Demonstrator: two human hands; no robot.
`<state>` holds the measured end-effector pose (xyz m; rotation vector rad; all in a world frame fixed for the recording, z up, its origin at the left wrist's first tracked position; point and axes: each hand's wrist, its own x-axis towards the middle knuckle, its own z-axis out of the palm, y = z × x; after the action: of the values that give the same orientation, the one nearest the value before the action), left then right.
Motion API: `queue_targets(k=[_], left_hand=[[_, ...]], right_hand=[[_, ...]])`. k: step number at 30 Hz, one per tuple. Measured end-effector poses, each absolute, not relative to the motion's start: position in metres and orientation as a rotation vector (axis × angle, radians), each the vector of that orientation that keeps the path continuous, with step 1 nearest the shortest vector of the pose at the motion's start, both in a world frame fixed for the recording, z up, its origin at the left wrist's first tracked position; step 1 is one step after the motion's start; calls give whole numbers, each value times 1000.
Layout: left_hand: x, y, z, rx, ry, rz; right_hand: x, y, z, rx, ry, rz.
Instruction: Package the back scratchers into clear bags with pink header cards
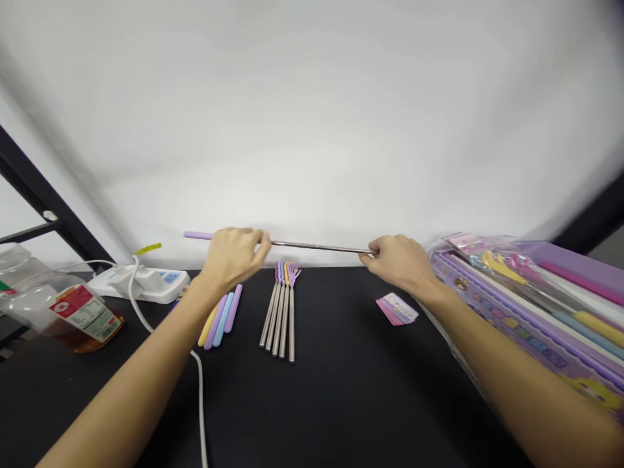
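Both my hands hold one long thin metal rod (316,246) level above the black table (341,403). My left hand (236,253) is closed round the rod near its purple-tipped end (197,235). At the rod's other end, my right hand (397,260) pinches it. Under the rod lie several metal rods (281,312) side by side, with pastel tips pointing away. Several pastel sleeves (221,318) in yellow, purple and blue lie below my left wrist.
A purple packaged set (536,305) fills the right side, with small pink cards (397,309) next to it. A white power strip (146,283) and its cable (199,390) sit at left, beside a clear plastic bottle with a red label (63,312). A white backdrop stands behind.
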<state>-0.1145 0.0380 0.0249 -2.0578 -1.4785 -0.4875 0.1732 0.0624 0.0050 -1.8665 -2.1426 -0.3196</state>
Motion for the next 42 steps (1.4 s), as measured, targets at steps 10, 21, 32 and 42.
queue_targets(k=[10, 21, 32, 42], left_hand=[[-67, 29, 16, -2356, -1363, -502], [-89, 29, 19, -2241, -1571, -667], [-82, 30, 22, -2695, -1200, -473], [-81, 31, 20, -2853, -1122, -707]], right_hand=[[146, 52, 6, -1781, -2245, -387], [145, 47, 6, -1903, -2184, -340], [143, 42, 14, -1417, -2388, 4], [177, 49, 38, -1087, -2501, 714]])
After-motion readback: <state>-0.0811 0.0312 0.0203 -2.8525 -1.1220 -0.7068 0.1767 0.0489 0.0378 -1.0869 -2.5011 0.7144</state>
